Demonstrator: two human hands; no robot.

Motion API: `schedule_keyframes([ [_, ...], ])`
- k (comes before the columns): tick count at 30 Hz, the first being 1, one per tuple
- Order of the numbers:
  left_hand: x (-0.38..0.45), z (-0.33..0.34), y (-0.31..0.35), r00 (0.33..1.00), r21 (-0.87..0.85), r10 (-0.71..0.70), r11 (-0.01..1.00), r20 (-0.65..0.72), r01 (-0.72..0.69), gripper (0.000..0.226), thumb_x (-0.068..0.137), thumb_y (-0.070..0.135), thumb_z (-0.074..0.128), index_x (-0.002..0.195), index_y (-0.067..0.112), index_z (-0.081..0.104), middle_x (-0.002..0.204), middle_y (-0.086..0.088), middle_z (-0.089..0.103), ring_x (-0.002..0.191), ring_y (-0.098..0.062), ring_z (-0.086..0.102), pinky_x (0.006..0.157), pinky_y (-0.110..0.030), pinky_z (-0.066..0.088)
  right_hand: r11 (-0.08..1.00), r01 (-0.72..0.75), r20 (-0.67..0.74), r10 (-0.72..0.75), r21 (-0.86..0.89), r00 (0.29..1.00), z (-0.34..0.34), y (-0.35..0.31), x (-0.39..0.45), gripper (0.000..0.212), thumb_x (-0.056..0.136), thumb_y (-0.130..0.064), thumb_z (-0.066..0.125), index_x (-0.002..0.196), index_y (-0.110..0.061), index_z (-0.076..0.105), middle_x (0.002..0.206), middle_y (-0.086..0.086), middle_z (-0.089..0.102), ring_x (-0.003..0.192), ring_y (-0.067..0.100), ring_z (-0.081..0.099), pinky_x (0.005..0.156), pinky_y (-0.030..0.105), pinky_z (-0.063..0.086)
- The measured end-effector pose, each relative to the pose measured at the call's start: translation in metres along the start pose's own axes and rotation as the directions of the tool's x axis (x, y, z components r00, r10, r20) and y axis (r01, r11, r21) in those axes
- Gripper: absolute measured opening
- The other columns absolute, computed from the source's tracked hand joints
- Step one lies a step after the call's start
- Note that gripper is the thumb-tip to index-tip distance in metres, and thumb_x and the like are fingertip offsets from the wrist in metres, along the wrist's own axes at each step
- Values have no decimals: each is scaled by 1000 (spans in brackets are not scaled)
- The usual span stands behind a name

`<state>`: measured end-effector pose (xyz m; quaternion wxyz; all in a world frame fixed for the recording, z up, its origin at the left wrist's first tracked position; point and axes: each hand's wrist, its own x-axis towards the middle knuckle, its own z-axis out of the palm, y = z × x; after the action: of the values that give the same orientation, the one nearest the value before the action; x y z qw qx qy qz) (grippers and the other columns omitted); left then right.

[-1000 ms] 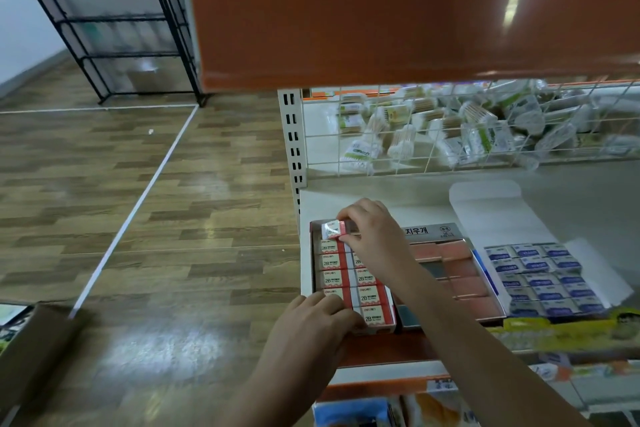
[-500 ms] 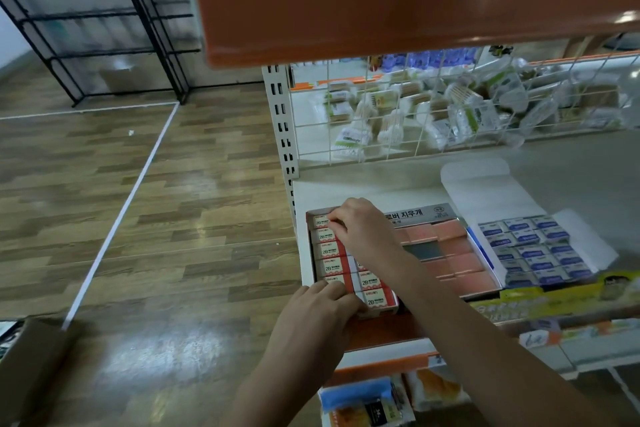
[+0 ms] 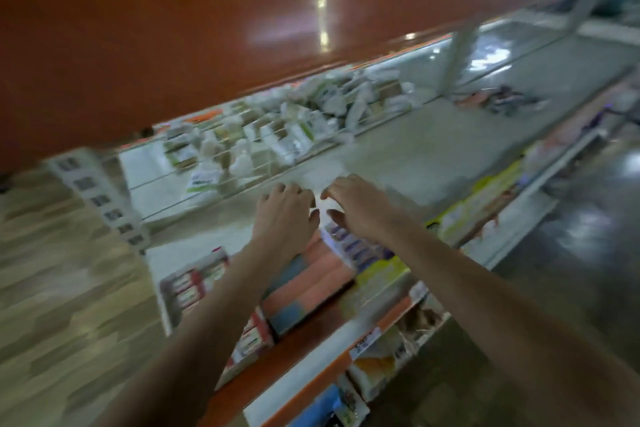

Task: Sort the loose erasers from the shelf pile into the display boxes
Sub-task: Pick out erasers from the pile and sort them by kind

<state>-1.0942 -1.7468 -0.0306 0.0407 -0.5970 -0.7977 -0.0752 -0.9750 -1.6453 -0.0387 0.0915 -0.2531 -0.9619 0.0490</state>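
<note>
The view is tilted and motion-blurred. My left hand (image 3: pixel 284 215) and my right hand (image 3: pixel 358 208) reach side by side over the display boxes, fingers loosely curved, with nothing plainly held. Between their thumbs shows the white lid flap (image 3: pixel 323 172) of the box of blue-labelled erasers (image 3: pixel 351 248). Under my left forearm lies the box of pink and blue erasers (image 3: pixel 311 276). The box of red-and-white erasers (image 3: pixel 192 282) is at its left. A blurred pile of loose items (image 3: pixel 500 100) sits far right on the shelf.
An orange upper shelf (image 3: pixel 207 31) overhangs close above. Behind the boxes a wire basket (image 3: pixel 294 128) holds several white packets. A yellow strip (image 3: pixel 474 204) lines the shelf's front edge. Packaged goods (image 3: pixel 374 369) fill the lower shelf. Wood-pattern floor lies to the left.
Both hands left the red-and-white eraser box and moved up and right, over the pink and blue-labelled boxes. The camera swung right and tilted, blurring the view.
</note>
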Motion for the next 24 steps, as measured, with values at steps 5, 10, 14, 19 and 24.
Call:
schedule_keyframes([
  [5,75,19,96,992,81,122,989,42,-125,31,92,42,45,116,24,56,120,-1,56,112,-23,50,89,-35,39,977,-209,38,211,-48,977,-32,109,-43,39,90,-28,54,128,-19,51,129,7,50,121,26,42,100,36,38],
  [10,136,38,205,979,-12,181,984,92,-180,35,93,43,45,121,22,52,123,-5,50,116,-25,45,93,-39,41,943,-327,-1,328,-63,945,-55,220,-83,41,92,-33,51,130,-19,48,129,8,50,121,27,43,95,35,38],
  [14,178,53,273,974,-56,191,981,119,-186,37,92,43,45,122,24,50,126,-4,48,120,-26,42,93,-40,40,910,-415,-58,415,20,908,-65,292,-107,41,91,-29,54,129,-16,50,126,10,53,118,28,48,88,34,42],
  [19,231,75,333,959,-75,246,968,141,-238,39,91,43,47,125,24,50,126,-5,49,119,-27,43,93,-40,39,881,-469,-25,471,59,882,-71,371,-119,42,91,-27,53,131,-14,48,129,11,50,119,29,46,91,34,41],
  [24,305,100,376,952,-89,276,960,130,-266,40,91,38,48,127,22,49,127,-6,49,119,-27,43,94,-39,40,857,-509,-1,511,82,859,-73,456,-109,43,90,-26,54,131,-14,48,130,11,49,120,29,45,95,37,42],
])
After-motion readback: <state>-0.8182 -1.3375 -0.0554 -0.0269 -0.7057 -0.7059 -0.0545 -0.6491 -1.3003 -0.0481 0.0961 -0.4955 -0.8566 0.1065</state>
